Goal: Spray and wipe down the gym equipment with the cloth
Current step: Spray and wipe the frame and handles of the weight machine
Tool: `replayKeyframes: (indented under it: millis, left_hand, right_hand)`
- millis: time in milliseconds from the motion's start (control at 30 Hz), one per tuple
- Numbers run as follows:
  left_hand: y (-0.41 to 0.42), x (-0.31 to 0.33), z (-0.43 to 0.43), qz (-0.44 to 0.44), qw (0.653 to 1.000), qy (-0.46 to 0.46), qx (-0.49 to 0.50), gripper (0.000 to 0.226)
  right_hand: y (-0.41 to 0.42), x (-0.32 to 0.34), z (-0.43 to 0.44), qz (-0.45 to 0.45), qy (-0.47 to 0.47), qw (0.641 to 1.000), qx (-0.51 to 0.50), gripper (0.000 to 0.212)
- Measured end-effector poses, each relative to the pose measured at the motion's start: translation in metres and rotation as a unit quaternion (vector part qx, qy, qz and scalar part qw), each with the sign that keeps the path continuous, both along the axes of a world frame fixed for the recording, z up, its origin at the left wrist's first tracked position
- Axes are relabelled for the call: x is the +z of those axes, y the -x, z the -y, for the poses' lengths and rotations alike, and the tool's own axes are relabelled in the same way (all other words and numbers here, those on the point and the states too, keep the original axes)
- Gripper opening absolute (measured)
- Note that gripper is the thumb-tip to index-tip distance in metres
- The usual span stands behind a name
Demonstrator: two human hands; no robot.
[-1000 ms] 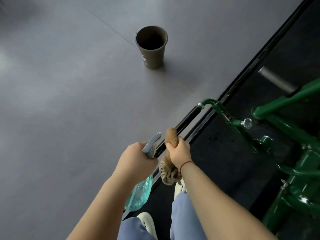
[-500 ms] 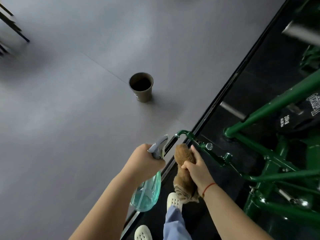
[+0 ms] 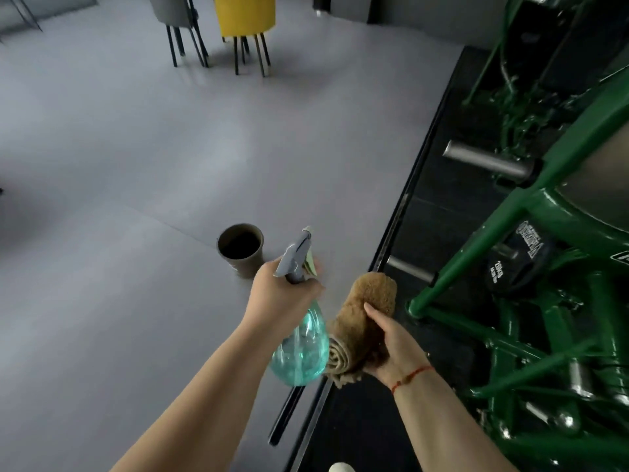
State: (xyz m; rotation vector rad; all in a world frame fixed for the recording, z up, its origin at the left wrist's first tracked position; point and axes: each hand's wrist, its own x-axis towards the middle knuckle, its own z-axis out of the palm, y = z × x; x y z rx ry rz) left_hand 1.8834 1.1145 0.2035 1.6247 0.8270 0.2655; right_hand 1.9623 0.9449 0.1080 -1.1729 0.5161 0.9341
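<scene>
the left hand (image 3: 282,298), lower centre, has its grip wrapped round the neck of the teal spray bottle (image 3: 301,352). just beside it, the right hand (image 3: 391,345) clutches the rolled brown cloth (image 3: 371,308). neither touches the green machine frame (image 3: 503,229) at right. best aim the nozzle at one tube, mist lightly, then wipe along it.

Green, grey and one splash of yellow.
Clear teal spray bottle (image 3: 299,352) with grey trigger; plain tan cloth (image 3: 360,328); glossy green gym frame (image 3: 503,219); black mat (image 3: 439,212); pale grey floor (image 3: 136,165); dark brown cup (image 3: 241,248); yellow chair (image 3: 245,11); red wrist string (image 3: 413,373).
</scene>
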Motion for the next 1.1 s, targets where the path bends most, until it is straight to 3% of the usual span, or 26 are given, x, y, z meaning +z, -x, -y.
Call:
replayKeyframes:
  millis: [133,233,333,467,600,667,733,900,1100]
  left_hand:
    - [-0.02,-0.008,-0.047,0.049,0.998,0.041,-0.024,0.013]
    - [-0.028,-0.021,-0.091,0.068,0.993,0.076,-0.063,0.018]
    - [-0.032,-0.029,-0.137,0.068,0.988,0.092,-0.102,0.016]
    - [-0.032,-0.026,-0.181,0.069,0.983,0.066,-0.154,0.011]
    - [-0.031,-0.025,-0.198,0.088,0.974,0.064,-0.2,0.021]
    - [-0.031,-0.021,-0.204,0.12,0.962,0.066,-0.238,0.015]
    - [-0.034,-0.017,-0.207,0.129,0.945,0.076,-0.292,0.024]
    - [-0.067,-0.014,-0.205,0.105,0.894,0.108,-0.422,0.033]
    - [-0.138,-0.01,-0.174,0.098,0.866,0.113,-0.476,0.047]
  right_hand:
    - [0.018,-0.027,-0.062,0.013,0.002,0.992,-0.126,0.044]
    - [0.036,-0.038,-0.124,-0.026,-0.024,0.967,-0.251,0.051]
    - [0.05,-0.034,-0.184,-0.059,-0.068,0.944,-0.319,0.044]
    - [0.054,-0.015,-0.24,-0.085,-0.099,0.925,-0.357,0.044]
    - [0.046,-0.011,-0.261,-0.076,-0.117,0.914,-0.38,0.044]
    - [0.042,-0.009,-0.266,-0.075,-0.121,0.908,-0.395,0.044]
    - [0.038,-0.007,-0.267,-0.081,-0.139,0.897,-0.412,0.044]
    - [0.023,0.002,-0.253,-0.042,-0.171,0.885,-0.43,0.042]
    - [-0.044,0.007,-0.218,-0.017,-0.169,0.881,-0.441,0.043]
